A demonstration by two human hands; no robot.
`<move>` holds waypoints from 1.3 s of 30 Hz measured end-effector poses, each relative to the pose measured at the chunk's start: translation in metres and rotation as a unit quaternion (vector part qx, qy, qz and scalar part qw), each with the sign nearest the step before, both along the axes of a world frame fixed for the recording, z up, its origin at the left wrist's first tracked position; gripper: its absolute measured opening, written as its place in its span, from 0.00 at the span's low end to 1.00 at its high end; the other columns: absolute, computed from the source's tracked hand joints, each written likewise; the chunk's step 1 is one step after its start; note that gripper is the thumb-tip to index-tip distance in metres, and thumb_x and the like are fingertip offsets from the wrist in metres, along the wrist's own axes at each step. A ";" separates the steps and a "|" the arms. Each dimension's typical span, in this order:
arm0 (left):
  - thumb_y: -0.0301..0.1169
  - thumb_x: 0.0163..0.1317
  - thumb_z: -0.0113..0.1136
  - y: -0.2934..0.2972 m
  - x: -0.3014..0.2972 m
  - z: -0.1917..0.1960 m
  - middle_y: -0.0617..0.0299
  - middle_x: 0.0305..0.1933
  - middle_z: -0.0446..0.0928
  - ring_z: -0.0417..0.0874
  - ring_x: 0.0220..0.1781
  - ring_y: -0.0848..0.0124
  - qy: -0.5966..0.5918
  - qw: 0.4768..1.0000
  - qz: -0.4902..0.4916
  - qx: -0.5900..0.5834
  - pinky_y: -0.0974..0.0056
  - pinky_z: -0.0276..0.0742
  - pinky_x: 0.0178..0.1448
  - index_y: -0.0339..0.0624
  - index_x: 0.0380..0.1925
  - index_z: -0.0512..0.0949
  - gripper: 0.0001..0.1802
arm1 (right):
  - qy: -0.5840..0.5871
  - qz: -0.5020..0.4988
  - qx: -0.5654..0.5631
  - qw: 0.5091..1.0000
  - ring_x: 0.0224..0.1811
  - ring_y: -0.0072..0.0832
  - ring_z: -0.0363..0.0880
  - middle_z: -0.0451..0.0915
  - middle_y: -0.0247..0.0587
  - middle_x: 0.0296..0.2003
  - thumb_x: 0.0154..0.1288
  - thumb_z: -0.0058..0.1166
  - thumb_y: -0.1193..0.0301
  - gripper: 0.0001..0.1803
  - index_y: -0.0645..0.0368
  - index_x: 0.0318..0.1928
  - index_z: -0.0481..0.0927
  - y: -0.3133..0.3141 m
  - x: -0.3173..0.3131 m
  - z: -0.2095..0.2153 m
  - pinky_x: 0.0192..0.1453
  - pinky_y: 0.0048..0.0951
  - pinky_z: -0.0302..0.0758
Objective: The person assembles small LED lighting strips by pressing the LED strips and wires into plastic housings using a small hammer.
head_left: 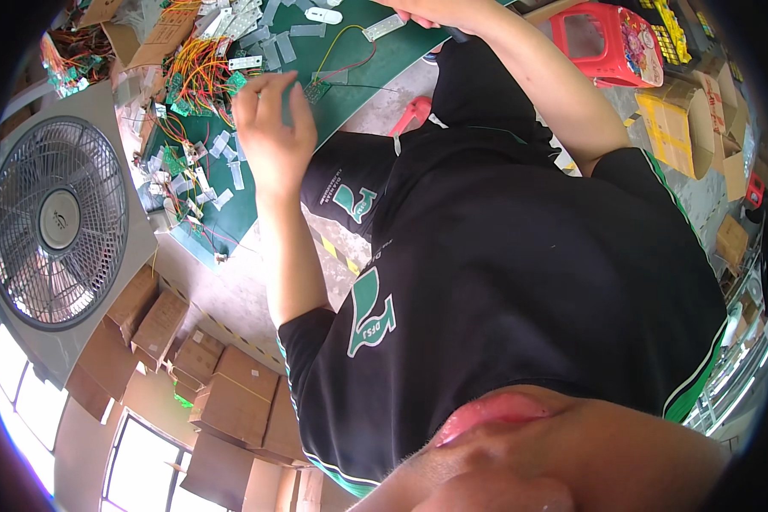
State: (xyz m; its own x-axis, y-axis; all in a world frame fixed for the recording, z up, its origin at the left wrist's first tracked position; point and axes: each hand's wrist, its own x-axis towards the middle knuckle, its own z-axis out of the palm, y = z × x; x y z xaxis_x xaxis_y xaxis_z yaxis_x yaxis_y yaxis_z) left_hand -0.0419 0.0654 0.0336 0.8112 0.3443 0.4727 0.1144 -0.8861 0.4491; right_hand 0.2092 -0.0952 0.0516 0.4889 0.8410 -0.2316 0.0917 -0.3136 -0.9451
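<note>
My left hand (275, 128) is over the left part of a green-topped table (350, 96), thumb and fingers apart with nothing visible between them. Beside its fingertips is a heap of orange, red and yellow wires (203, 70) with small green circuit boards. A small board with wires (317, 89) lies just right of the thumb. At the top edge my right hand (431, 12) is partly cut off, its fingers curled. A dark, rounded thing (458, 36) shows under it, its kind unclear. Close to those fingers is a pale flat strip (385, 27) with yellow and red wires.
Clear plastic pieces (277, 49) and a white oval case (323, 15) lie on the table. A large fan (60, 220) stands at the left. Cardboard boxes (235, 397) are at lower left. A red plastic stool (602, 43) and open cartons (678, 124) stand at right.
</note>
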 end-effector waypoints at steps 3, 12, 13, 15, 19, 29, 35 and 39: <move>0.23 0.64 0.63 -0.013 -0.019 -0.013 0.52 0.47 0.81 0.81 0.52 0.53 0.033 0.998 0.045 -0.025 0.52 0.76 0.58 0.40 0.46 0.85 0.11 | 0.006 0.006 -0.024 1.000 0.18 0.17 0.71 0.75 0.30 0.23 0.75 0.60 0.67 0.10 0.61 0.41 0.77 -0.007 -0.003 -0.012 0.20 0.24 0.67; 0.25 0.65 0.65 0.025 0.016 -0.004 0.53 0.47 0.82 0.84 0.42 0.57 0.121 0.986 -0.033 -0.109 0.59 0.81 0.48 0.42 0.50 0.85 0.13 | -0.048 0.029 -0.068 0.996 0.20 0.22 0.74 0.77 0.33 0.25 0.72 0.63 0.63 0.14 0.62 0.45 0.77 -0.008 -0.009 -0.019 0.24 0.27 0.71; 0.25 0.64 0.66 0.028 0.023 0.002 0.53 0.46 0.82 0.84 0.41 0.58 0.178 0.974 -0.057 -0.129 0.59 0.81 0.47 0.43 0.50 0.85 0.14 | -0.085 0.047 -0.084 0.992 0.24 0.26 0.77 0.79 0.37 0.27 0.70 0.64 0.62 0.17 0.63 0.47 0.78 -0.008 -0.010 -0.018 0.28 0.30 0.75; 0.25 0.60 0.69 0.030 0.034 0.011 0.54 0.45 0.82 0.83 0.40 0.61 0.254 0.952 -0.092 -0.143 0.60 0.81 0.47 0.45 0.52 0.84 0.18 | -0.162 0.056 -0.094 0.981 0.30 0.31 0.80 0.81 0.42 0.31 0.68 0.66 0.61 0.20 0.64 0.49 0.78 -0.007 -0.010 -0.028 0.35 0.34 0.77; 0.24 0.60 0.69 0.033 0.041 0.012 0.54 0.44 0.81 0.84 0.41 0.60 0.277 0.948 -0.125 -0.092 0.59 0.81 0.47 0.41 0.49 0.83 0.16 | -0.220 0.071 -0.141 0.963 0.46 0.42 0.84 0.83 0.54 0.43 0.64 0.69 0.59 0.27 0.65 0.54 0.79 0.005 -0.015 -0.028 0.49 0.41 0.79; 0.29 0.65 0.68 0.037 0.026 0.035 0.58 0.32 0.84 0.85 0.33 0.68 0.299 0.948 0.031 -0.102 0.64 0.79 0.39 0.37 0.37 0.82 0.08 | -0.234 0.013 -0.046 0.971 0.38 0.39 0.85 0.84 0.50 0.37 0.67 0.67 0.60 0.24 0.66 0.53 0.79 0.001 -0.011 -0.038 0.40 0.38 0.80; 0.23 0.68 0.67 -0.041 0.035 0.027 0.63 0.26 0.80 0.78 0.25 0.76 -0.152 0.820 0.126 -0.537 0.72 0.73 0.31 0.38 0.38 0.82 0.02 | 0.136 0.001 0.067 0.989 0.16 0.14 0.69 0.75 0.30 0.21 0.77 0.60 0.60 0.15 0.61 0.43 0.80 -0.022 -0.028 -0.012 0.18 0.21 0.65; 0.22 0.70 0.65 -0.098 0.057 0.011 0.59 0.29 0.82 0.82 0.27 0.75 -0.176 0.774 0.053 -0.605 0.71 0.78 0.34 0.33 0.39 0.81 0.03 | 0.274 0.070 0.115 0.952 0.16 0.11 0.67 0.75 0.26 0.22 0.77 0.60 0.58 0.16 0.60 0.45 0.81 -0.031 -0.046 -0.011 0.18 0.18 0.64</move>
